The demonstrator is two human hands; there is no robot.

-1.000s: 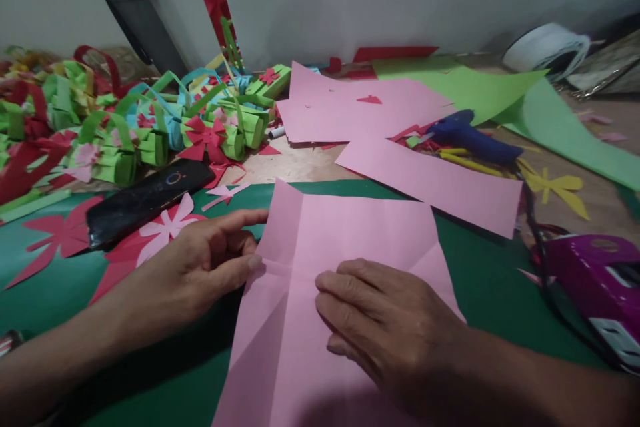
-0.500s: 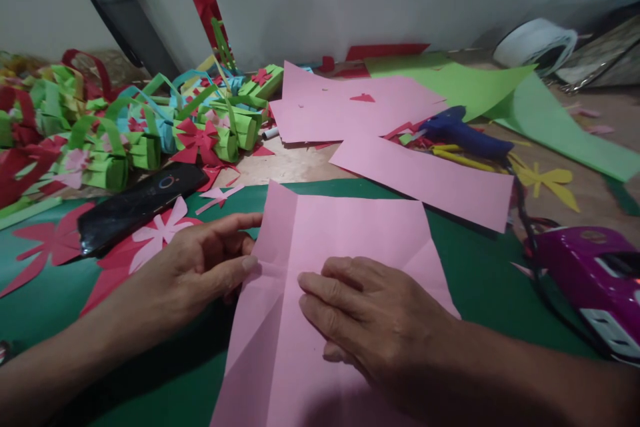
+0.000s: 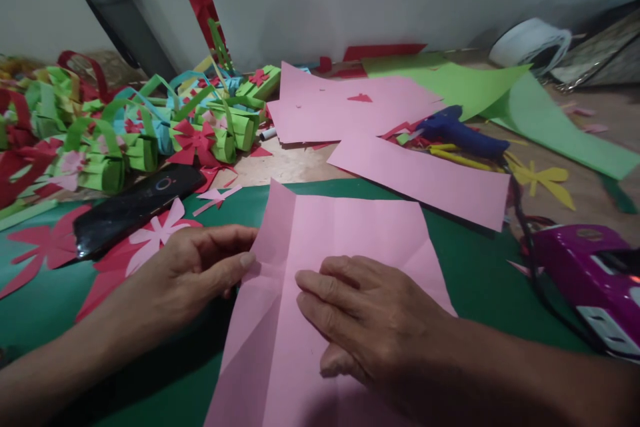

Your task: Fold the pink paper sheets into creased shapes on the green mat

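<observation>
A creased sheet of pink paper (image 3: 355, 227) lies in front of me on a green mat, its left strip folded up along a lengthwise crease. At that raised left edge, my left hand (image 3: 200, 267) pinches the paper, thumb on top and the other fingers partly hidden behind it. My right hand (image 3: 365, 320) rests flat on the middle of the sheet, fingers stretched toward the crease and holding nothing. Beyond my left hand lie a pink paper flower cutout (image 3: 157, 233) and a black phone (image 3: 135, 207).
Several small folded paper baskets (image 3: 105, 163) crowd the back left. Behind the sheet are a pink strip (image 3: 430, 180), a larger pink piece (image 3: 325, 113) and a blue glue gun (image 3: 460, 133). A purple device (image 3: 585, 267) with a black cord stands at right, near a yellow cutout (image 3: 543, 177).
My right hand has slid slightly left across the paper toward the crease. My left hand keeps its pinch on the edge. The whole view has shifted a little.
</observation>
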